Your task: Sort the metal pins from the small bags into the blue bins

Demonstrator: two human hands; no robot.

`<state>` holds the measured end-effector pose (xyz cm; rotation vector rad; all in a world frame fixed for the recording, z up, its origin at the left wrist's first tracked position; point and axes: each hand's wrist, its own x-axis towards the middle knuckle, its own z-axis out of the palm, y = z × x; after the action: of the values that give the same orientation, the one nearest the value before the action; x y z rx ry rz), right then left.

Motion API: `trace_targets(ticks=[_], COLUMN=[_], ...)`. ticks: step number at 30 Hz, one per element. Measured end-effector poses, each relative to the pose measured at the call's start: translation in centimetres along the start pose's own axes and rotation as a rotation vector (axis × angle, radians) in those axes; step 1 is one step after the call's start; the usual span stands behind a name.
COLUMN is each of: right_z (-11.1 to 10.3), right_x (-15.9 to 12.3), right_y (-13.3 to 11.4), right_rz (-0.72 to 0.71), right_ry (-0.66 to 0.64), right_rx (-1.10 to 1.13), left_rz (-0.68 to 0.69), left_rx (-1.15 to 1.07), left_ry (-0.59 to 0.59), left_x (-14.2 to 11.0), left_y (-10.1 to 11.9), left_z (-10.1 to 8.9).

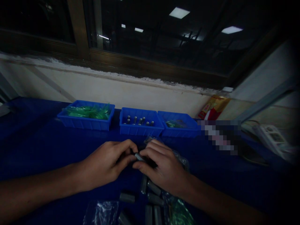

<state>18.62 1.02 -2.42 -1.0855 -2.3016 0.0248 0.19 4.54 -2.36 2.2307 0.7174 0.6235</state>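
- Head view: the right hand (166, 168) holds a small grey oblong piece (140, 157) between thumb and forefinger, over the blue tabletop (53, 150)
- The left hand (103, 162) has thumb and forefinger drawn narrow, pinching at the left end of that piece; its other fingers are curled
- Below the hands lie several grey metallic blocks (127, 197), some side by side, with a crumpled clear plastic bag (104, 212) to their left and a clear bag with green contents (179, 212) to their right
- Beyond the hands stand three blue plastic bins: the left bin (86, 123) with green plastic film (89, 112), the middle bin (140, 129) with small metal cylinders (141, 120), the right bin (180, 131) with green material, too dim to identify
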Motion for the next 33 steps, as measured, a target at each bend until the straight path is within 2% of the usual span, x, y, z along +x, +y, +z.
trace_targets(ticks=[7, 19, 24, 28, 33], right_z=[-0.03, -0.1, 0.06, 0.01, 0.01], right_x=[-0.34, -0.35, -0.23, -0.29, -0.35], right_y=[0.08, -0.01, -0.1, -0.01, 0.08], right_rz=[0.012, -0.104, -0.073, -0.02, -0.006], right_ry=[0.075, 0.147, 0.195, 0.224, 0.21], right_rx=[-0.003, -0.084, -0.102, -0.099, -0.085], left_rz=[-0.081, -0.06, -0.079, -0.099, -0.058], left_rx=[-0.015, 0.053, 0.051, -0.044, -0.052], left_ry=[0.022, 0.011, 0.019, 0.05, 0.03], left_x=[0.11, 0.18, 0.15, 0.05, 0.02], left_y=[0.39, -0.04, -0.02, 0.18, 0.22], left_z=[-0.37, -0.25, -0.19, -0.04, -0.06])
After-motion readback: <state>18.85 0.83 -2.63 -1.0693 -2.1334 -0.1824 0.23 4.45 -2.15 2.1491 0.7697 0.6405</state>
